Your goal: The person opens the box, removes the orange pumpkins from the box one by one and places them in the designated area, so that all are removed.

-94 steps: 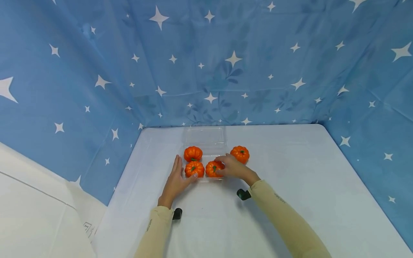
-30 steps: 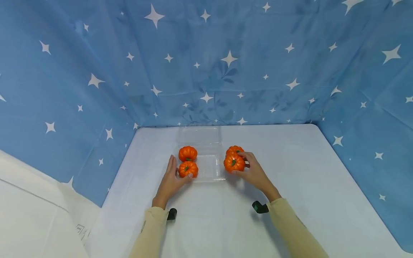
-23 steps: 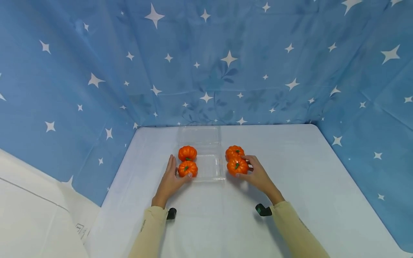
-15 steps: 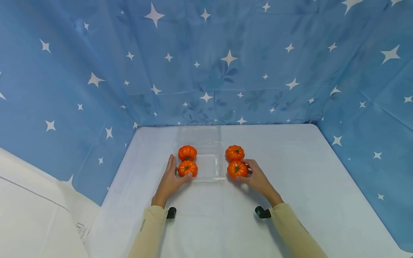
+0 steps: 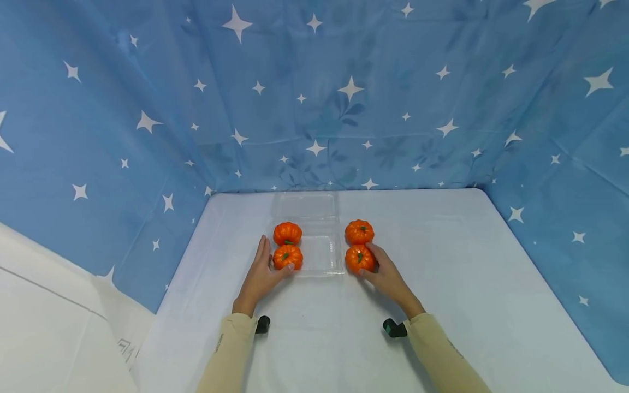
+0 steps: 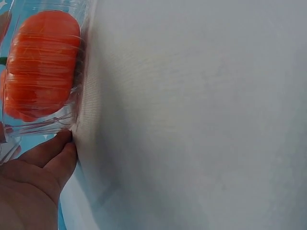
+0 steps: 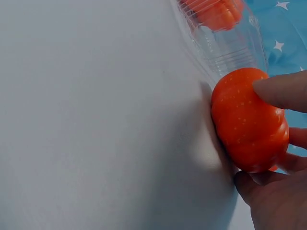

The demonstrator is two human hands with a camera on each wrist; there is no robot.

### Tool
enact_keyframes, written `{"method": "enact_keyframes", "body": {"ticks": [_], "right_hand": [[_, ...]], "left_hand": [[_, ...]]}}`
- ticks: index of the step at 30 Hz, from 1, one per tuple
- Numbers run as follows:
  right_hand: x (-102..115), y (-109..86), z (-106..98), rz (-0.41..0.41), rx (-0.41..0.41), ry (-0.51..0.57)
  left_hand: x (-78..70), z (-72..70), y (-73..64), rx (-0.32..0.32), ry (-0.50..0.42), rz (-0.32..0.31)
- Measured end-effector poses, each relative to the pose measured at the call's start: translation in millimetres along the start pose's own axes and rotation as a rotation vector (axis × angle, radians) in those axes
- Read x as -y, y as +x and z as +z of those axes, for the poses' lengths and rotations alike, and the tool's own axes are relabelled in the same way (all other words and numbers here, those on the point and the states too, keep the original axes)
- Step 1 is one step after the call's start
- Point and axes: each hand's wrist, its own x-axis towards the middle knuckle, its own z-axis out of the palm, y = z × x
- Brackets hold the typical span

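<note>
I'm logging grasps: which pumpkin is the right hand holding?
The near pumpkin outside the clear container; the far pumpkin outside sits behind it, and the other two pumpkins are inside.

Blue star-patterned curtain [image 5: 388,65] around a white-topped table [image 5: 452,262].

Rests the left hand [image 5: 260,277] against a clear open container [image 5: 318,252] with two orange pumpkins [image 5: 287,257] in its left half; grips a third pumpkin [image 5: 358,258] with the right hand [image 5: 391,279], just in front of a fourth pumpkin [image 5: 359,232] on the white counter [image 5: 442,245]
</note>
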Motion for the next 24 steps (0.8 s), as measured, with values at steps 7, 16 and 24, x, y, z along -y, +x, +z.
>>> {"method": "enact_keyframes", "body": {"ticks": [7,16,24], "right_hand": [[6,-0.8,0,0.061,0.005,0.043],[26,11.8,-3,0.13,-0.097,0.277],[51,32.2,1,0.038,-0.091,0.249]], "left_hand": [[-2.7,0.5,-1.8,0.004,0.007,-0.014],[-2.5,1.6,-3.2,-0.003,-0.006,-0.019],[-1.9,2.9,-1.8,-0.015,-0.004,-0.012]]}}
